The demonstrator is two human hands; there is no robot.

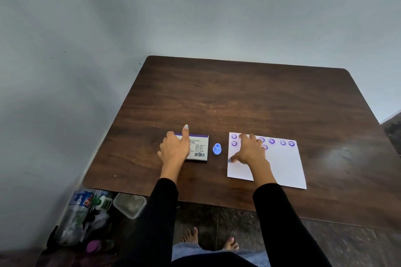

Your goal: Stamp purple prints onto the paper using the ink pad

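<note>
- A dark wooden table [249, 97] stands against a grey wall, seen from above by the person working at it.
- The ink pad [198, 147] lies shut near the table's front edge, its white label with a purple strip and a barcode facing up.
- The left hand [174, 147] rests on the pad's left part, palm down, the index finger stretched forward past the far edge; it grips nothing.
- The stamp [217, 149], small and light blue, stands upright on the table between the pad and the paper, touched by neither hand.
- The paper [280, 165] lies flat to the right of the stamp.
- Purple smiley prints [271, 141] run along its far edge, with two stacked at the far left corner and one more below the row.
- The right hand [249, 150] lies spread and flat on the paper's left part, fingers open, holding nothing and covering part of the row.
- Both arms wear black sleeves.
- Below the table's left corner, plastic bottles [80, 212] and a clear tub [130, 204] sit on the floor.
</note>
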